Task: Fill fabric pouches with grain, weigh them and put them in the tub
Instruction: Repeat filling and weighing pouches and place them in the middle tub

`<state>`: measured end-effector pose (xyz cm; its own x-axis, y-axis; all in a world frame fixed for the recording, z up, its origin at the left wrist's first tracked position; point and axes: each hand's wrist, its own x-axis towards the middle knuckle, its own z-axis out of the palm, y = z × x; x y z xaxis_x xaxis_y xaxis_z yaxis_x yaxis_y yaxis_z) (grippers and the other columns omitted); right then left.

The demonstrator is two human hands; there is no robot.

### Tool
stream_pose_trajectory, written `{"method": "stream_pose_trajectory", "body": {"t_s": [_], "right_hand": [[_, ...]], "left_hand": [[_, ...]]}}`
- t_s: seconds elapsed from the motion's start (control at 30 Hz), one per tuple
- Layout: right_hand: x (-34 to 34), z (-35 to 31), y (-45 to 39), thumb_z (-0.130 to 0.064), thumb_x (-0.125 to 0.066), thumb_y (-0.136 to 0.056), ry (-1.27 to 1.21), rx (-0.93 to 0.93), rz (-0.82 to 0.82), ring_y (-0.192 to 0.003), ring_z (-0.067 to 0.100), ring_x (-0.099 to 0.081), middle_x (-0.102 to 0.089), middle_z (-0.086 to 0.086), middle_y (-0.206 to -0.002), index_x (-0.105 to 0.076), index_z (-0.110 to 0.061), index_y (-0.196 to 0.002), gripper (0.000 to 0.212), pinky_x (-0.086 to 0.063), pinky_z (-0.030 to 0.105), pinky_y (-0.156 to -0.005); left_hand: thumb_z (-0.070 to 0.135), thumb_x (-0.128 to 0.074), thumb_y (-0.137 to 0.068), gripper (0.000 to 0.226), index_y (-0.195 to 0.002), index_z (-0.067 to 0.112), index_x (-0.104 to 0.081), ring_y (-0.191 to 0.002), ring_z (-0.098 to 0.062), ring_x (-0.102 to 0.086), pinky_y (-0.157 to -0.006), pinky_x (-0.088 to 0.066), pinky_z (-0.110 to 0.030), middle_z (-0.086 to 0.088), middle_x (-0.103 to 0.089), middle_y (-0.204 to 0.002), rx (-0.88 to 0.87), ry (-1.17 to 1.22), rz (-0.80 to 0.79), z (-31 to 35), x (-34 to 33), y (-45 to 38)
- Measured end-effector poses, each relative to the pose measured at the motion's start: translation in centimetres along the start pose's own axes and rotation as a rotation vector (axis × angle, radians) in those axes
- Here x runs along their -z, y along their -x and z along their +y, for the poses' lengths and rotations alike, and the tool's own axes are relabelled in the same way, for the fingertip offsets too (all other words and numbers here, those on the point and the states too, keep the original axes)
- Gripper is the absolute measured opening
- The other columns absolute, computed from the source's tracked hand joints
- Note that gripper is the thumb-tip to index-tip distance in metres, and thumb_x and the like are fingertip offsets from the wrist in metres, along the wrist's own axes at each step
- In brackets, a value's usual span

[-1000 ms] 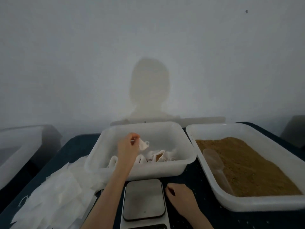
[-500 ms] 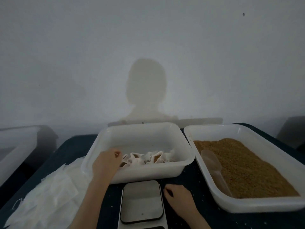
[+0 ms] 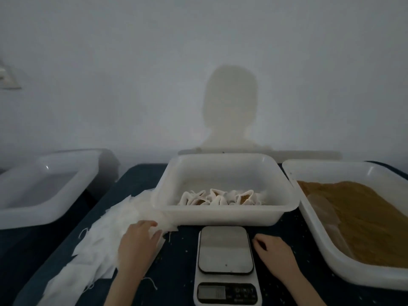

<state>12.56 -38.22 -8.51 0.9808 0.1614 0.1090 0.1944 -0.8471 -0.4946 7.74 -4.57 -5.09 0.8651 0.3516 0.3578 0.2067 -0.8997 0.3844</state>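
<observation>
A white tub (image 3: 225, 214) stands in the middle of the dark table, with several filled pouches (image 3: 218, 198) lying in it. To its right a long white tray (image 3: 318, 235) holds brown grain (image 3: 362, 219) and a clear scoop (image 3: 326, 215). A digital scale (image 3: 225, 252) sits in front of the tub with a bare platform. A heap of empty white pouches (image 3: 103, 237) spreads at the left. My left hand (image 3: 138, 241) lies palm down on that heap, fingers spread. My right hand (image 3: 273, 250) rests on the table beside the scale, fingers loosely curled, holding nothing.
An empty translucent tub (image 3: 44, 191) stands off the table to the left. A plain wall rises close behind the tubs. Spilled grains dot the dark table (image 3: 176, 272) around the scale.
My left hand let go of a filled pouch in the tub, drew back over the rim and came down onto the heap of empty pouches. The right hand stayed beside the scale.
</observation>
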Motion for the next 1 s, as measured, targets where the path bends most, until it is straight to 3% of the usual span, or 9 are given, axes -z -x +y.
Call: {"method": "stream_pose_trajectory", "body": {"t_s": [0.07,0.13,0.23,0.5,0.67,0.83,1.0], "right_hand": [[0.0,0.0,0.0,-0.034,-0.048,-0.095,-0.003,0.005,0.009,-0.059,0.006,-0.054,-0.058,-0.001,-0.066,-0.049,-0.014,-0.070,0.032,-0.035,0.020,-0.050],[-0.1,0.0,0.1,-0.033,-0.049,-0.096,0.000,0.010,0.008,-0.060,0.006,-0.054,-0.058,0.001,-0.066,-0.048,-0.013,-0.070,0.032,-0.035,0.021,-0.050],[0.1,-0.2,0.2,-0.033,-0.048,-0.096,0.000,0.000,0.002,-0.060,0.005,-0.055,-0.059,0.000,-0.067,-0.050,-0.014,-0.072,0.031,-0.036,0.020,-0.051],[0.3,-0.4,0.4,-0.033,-0.048,-0.096,-0.012,0.002,0.011,-0.064,0.007,-0.057,-0.062,0.000,-0.070,-0.056,-0.014,-0.077,0.028,-0.044,0.023,-0.057],[0.4,-0.5,0.5,-0.032,-0.049,-0.096,-0.014,0.003,0.009,-0.063,0.005,-0.057,-0.063,-0.003,-0.070,-0.059,-0.016,-0.077,0.026,-0.044,0.022,-0.058],[0.3,-0.2,0.6,-0.027,-0.055,-0.094,-0.198,-0.030,0.038,-0.052,0.003,-0.050,-0.061,-0.001,-0.064,-0.058,-0.016,-0.068,0.029,-0.036,0.017,-0.050],[0.8,-0.1,0.4,-0.016,-0.056,-0.093,-0.477,-0.079,0.140,-0.051,0.004,-0.053,-0.062,-0.004,-0.061,-0.059,-0.021,-0.061,0.032,-0.038,0.016,-0.050]], "left_hand": [[0.034,-0.050,-0.095,0.021,-0.111,0.028,-0.064,-0.106,-0.012,-0.054,-0.090,-0.043,-0.025,0.009,-0.060,-0.118,-0.122,-0.165,-0.167,-0.3,-0.7,0.4],[0.033,-0.051,-0.096,0.019,-0.106,0.028,-0.066,-0.102,-0.007,-0.056,-0.087,-0.046,-0.020,0.012,-0.060,-0.116,-0.134,-0.162,-0.205,-0.3,-1.0,0.9],[0.037,-0.050,-0.097,0.021,-0.107,0.032,-0.068,-0.097,-0.002,-0.057,-0.080,-0.043,-0.014,0.017,-0.061,-0.115,-0.106,-0.115,-0.175,-0.4,-1.2,1.5],[0.032,-0.055,-0.095,0.016,-0.102,0.034,-0.070,-0.080,-0.006,-0.062,-0.063,-0.041,-0.018,0.012,-0.070,-0.095,-0.045,-0.036,0.003,0.6,0.2,2.5],[0.024,-0.062,-0.092,0.013,-0.091,0.033,-0.070,-0.069,0.001,-0.055,-0.057,-0.034,-0.014,0.019,-0.067,-0.083,0.066,0.219,0.135,1.4,1.5,3.0],[0.017,-0.062,-0.090,0.017,-0.086,0.033,-0.066,-0.080,0.007,-0.059,-0.066,-0.037,-0.009,0.023,-0.066,-0.082,0.183,0.604,0.223,2.4,3.7,2.5],[0.015,-0.059,-0.093,0.017,-0.089,0.031,-0.064,-0.091,0.000,-0.058,-0.082,-0.043,-0.020,0.015,-0.066,-0.094,0.326,0.887,0.153,3.1,4.3,1.9]]}}
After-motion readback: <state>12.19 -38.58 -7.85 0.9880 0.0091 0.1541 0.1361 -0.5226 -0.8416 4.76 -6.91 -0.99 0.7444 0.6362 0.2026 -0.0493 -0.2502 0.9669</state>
